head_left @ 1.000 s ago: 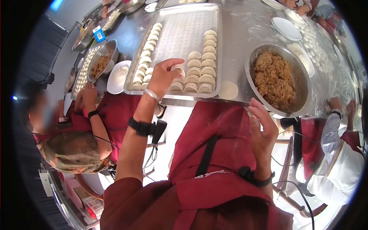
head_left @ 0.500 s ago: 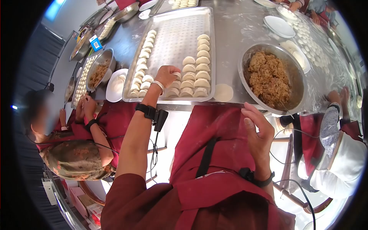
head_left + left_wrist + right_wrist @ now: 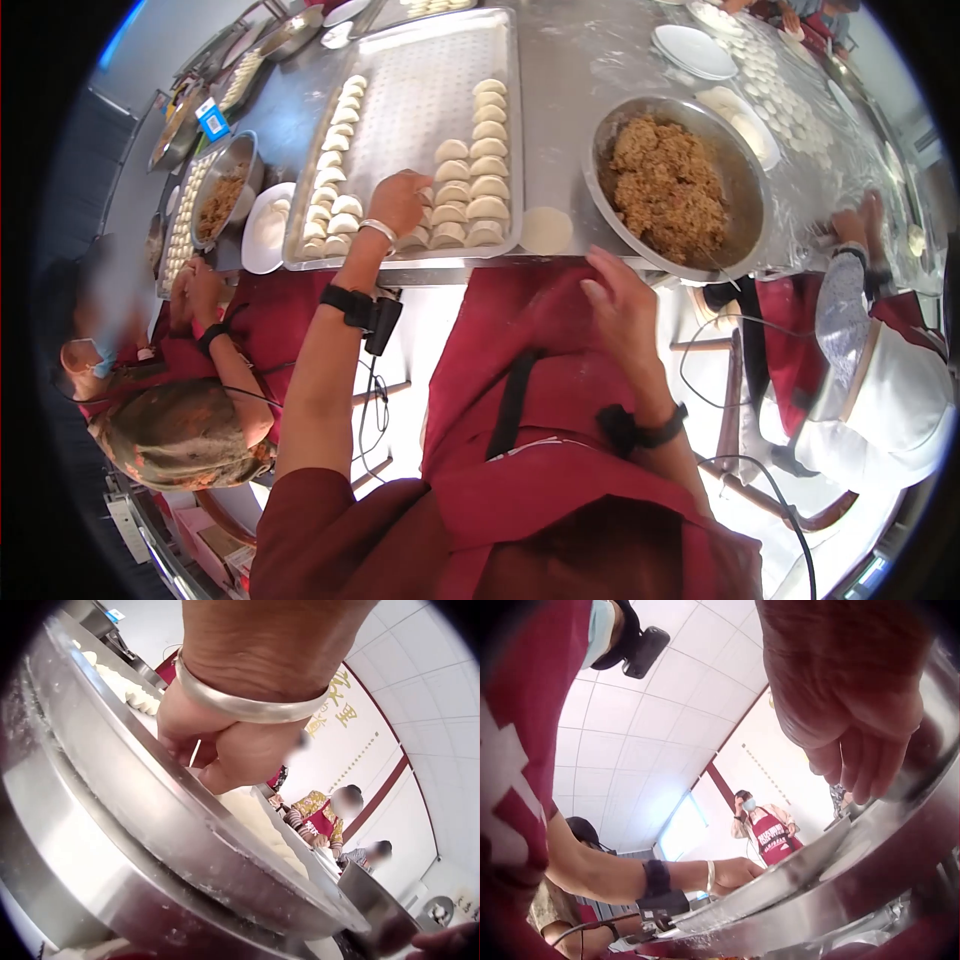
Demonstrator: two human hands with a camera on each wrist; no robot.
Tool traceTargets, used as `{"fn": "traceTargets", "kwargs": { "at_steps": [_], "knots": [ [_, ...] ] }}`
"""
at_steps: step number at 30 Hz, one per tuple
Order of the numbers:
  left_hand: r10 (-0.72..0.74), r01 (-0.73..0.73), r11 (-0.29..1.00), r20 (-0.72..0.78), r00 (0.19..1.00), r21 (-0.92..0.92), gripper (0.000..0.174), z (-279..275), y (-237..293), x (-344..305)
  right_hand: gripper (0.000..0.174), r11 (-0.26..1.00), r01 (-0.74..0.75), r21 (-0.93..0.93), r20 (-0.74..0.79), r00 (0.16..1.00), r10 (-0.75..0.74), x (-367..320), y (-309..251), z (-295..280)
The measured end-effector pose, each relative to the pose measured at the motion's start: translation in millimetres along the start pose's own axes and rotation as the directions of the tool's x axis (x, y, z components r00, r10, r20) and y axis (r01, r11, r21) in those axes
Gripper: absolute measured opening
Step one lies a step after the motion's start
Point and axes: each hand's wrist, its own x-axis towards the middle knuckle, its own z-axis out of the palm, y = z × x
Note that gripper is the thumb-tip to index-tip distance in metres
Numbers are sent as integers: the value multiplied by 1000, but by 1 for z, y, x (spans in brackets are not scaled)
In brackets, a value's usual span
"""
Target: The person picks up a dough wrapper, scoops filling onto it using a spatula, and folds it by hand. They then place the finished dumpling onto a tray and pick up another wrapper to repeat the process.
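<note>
In the head view my left hand (image 3: 398, 205) is low over the metal tray (image 3: 415, 85), its fingertips pinching a white dumpling (image 3: 426, 196) at the inner end of the right-hand group. The left wrist view shows this hand (image 3: 236, 742) with fingers curled behind the tray rim; a pale sliver shows between them, the rest hidden. Columns of dumplings (image 3: 488, 185) stand along both tray sides. My right hand (image 3: 625, 305) hovers before the table edge, fingers loosely extended, holding nothing, below a round wrapper (image 3: 547, 231). In the right wrist view its fingers (image 3: 866, 761) hang relaxed.
Right of the tray stands a metal bowl (image 3: 592, 185) of brown filling (image 3: 665, 180); behind it are white plates (image 3: 693, 50) and scattered dough pieces. Left of the tray lie a white dish (image 3: 268, 228) and another filling bowl (image 3: 240, 165). People sit on both sides.
My left hand has come down from above the tray onto the dumplings at the column's end. The head view has shifted, moving the scene left; my right hand stays by the table edge.
</note>
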Motion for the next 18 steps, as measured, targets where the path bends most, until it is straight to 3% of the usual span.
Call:
{"fn": "traceTargets", "kwargs": {
  "at_steps": [1,5,8,11,12,14,15,16,18],
  "knots": [
    [56,-55,997,-15,998,48,37,3,-1,-2,40,999,12,-34,29,1000,-11,4,5,7],
    [23,-23,999,-8,1000,-43,35,3,-6,-4,60,968,123,-217,97,990,-104,28,16,40],
    [6,-15,999,-278,961,-29,32,-9,11,-16,66,931,200,-306,148,976,-161,43,19,60],
    [-26,-76,975,-445,895,-210,26,-39,61,-40,64,879,257,-402,154,965,-212,45,23,71],
    [-81,-74,933,-405,911,-353,24,-49,86,-55,61,876,266,-403,145,963,-226,43,24,71],
    [-163,-36,786,-262,951,-618,22,-40,122,-87,54,868,286,-407,125,958,-257,40,25,70],
    [-173,88,654,-36,984,-752,22,-42,139,-102,49,869,303,-392,124,953,-277,38,28,70],
    [-204,198,340,134,970,-919,25,-29,159,-116,45,869,320,-377,122,947,-296,37,34,69],
    [-158,383,4,378,912,-924,39,3,175,-135,37,919,301,-254,102,953,-284,32,36,65]
  ]
}}
